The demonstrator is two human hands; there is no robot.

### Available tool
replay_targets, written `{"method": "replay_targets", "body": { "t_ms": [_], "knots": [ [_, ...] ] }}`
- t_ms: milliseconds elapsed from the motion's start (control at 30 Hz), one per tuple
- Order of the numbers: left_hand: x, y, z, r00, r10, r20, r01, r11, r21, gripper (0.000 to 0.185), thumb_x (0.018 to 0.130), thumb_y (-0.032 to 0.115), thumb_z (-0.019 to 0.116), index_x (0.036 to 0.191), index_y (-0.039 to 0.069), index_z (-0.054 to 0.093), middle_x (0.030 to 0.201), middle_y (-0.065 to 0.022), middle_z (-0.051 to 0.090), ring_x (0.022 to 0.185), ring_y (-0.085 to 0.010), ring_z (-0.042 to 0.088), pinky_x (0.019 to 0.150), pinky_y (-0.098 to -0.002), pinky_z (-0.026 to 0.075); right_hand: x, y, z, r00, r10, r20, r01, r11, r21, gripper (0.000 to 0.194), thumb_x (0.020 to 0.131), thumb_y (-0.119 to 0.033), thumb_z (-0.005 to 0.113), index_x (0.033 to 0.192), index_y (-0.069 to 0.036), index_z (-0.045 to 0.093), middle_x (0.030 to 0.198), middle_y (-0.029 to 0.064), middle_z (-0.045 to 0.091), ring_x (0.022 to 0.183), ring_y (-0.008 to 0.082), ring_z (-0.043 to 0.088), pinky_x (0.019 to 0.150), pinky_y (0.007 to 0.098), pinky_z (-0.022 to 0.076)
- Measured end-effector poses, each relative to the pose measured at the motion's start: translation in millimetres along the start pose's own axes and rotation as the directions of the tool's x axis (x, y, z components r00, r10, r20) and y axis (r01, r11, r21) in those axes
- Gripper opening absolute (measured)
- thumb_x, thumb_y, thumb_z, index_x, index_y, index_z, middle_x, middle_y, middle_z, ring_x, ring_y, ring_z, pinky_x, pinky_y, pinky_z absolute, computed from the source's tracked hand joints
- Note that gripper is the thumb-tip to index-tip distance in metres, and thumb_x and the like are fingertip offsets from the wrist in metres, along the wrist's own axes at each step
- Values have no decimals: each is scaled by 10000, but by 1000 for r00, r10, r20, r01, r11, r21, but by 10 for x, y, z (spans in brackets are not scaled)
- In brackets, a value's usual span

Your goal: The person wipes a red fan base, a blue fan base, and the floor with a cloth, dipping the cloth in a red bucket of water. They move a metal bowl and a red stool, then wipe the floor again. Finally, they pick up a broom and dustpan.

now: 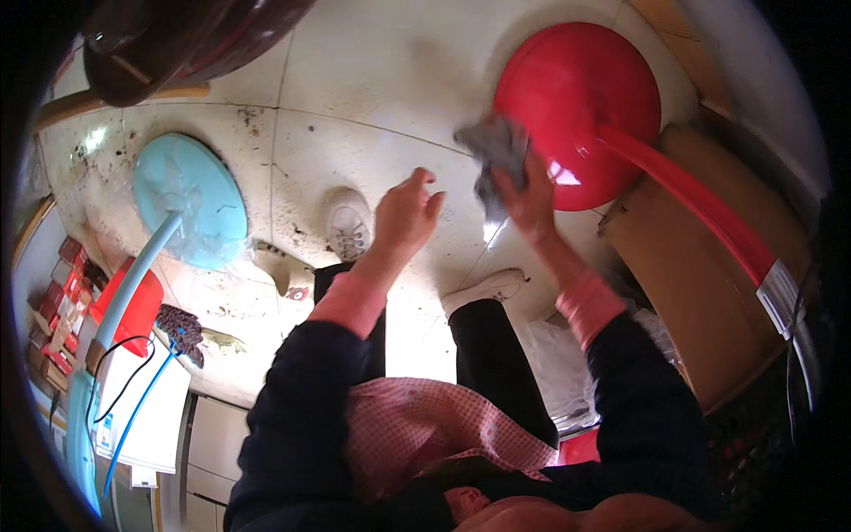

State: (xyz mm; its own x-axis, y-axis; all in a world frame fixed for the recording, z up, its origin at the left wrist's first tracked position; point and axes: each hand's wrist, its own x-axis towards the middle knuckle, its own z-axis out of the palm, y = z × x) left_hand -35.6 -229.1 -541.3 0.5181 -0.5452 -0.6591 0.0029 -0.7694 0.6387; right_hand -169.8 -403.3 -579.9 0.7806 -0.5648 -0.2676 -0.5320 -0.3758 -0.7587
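My right hand (532,199) grips a crumpled grey cloth (495,159), slightly blurred. The cloth overlaps the left edge of a round, glossy red base (572,86); whether it touches the base cannot be told. From that base a red pole (698,206) runs toward the lower right and meets a ribbed silver collar (779,292). My left hand (409,213) is in the air above the floor, holding nothing, thumb and forefinger apart. Both arms have dark sleeves with pink cuffs.
Dirt specks mark the tiled floor (359,146). At left stand a light-blue round base (206,219) with a pole, a red bucket (136,306) and a mop head (181,329). A cardboard box (705,279) sits at right beside plastic wrap (558,372). A dark brown object (193,40) fills the upper left.
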Motion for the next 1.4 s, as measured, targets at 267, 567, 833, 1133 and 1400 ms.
{"method": "replay_targets", "body": {
  "t_ms": [267,567,833,1133,1400],
  "knots": [
    [-780,-198,-803,984,-125,-126,83,953,-293,212,852,114,661,1030,32,581,772,-101,666,710,-168,668,634,-271,525,2626,-262,583,972,132,-192,-231,661,-714,398,816,-307,591,1207,-252,538,1225,219,465,1055,442,508,784,544,479],
    [-1085,-62,-986,946,-270,-181,147,852,-503,208,863,114,644,1034,11,589,865,-106,667,779,-163,659,688,-269,528,354,-602,1860,803,-352,481,573,676,-464,380,719,-186,670,1089,-273,670,1314,64,432,1183,328,411,869,551,403],
    [-1914,470,-584,760,-625,-180,417,681,-602,797,787,381,754,1357,-15,362,1305,-210,447,1174,-319,489,912,-401,456,-674,-1556,170,588,398,704,-501,863,-70,658,729,-259,748,1290,-18,503,1223,186,570,1180,287,529,983,366,420],
    [-1321,561,-946,888,-459,-22,-33,-17,-999,462,852,124,685,1257,12,493,1156,-57,580,979,-133,571,860,-283,465,1012,-2555,-297,636,213,741,-583,763,281,350,912,-87,570,1250,-3,527,1076,93,631,1003,156,605,837,293,509],
    [-1049,535,-1227,857,-515,2,-50,-87,-995,499,845,116,672,1294,23,476,1221,-64,560,1063,-158,551,926,-302,440,3024,-3187,119,851,286,441,-448,833,326,360,883,-168,603,1176,37,557,1024,121,637,920,239,640,769,376,553]
  ]
}}
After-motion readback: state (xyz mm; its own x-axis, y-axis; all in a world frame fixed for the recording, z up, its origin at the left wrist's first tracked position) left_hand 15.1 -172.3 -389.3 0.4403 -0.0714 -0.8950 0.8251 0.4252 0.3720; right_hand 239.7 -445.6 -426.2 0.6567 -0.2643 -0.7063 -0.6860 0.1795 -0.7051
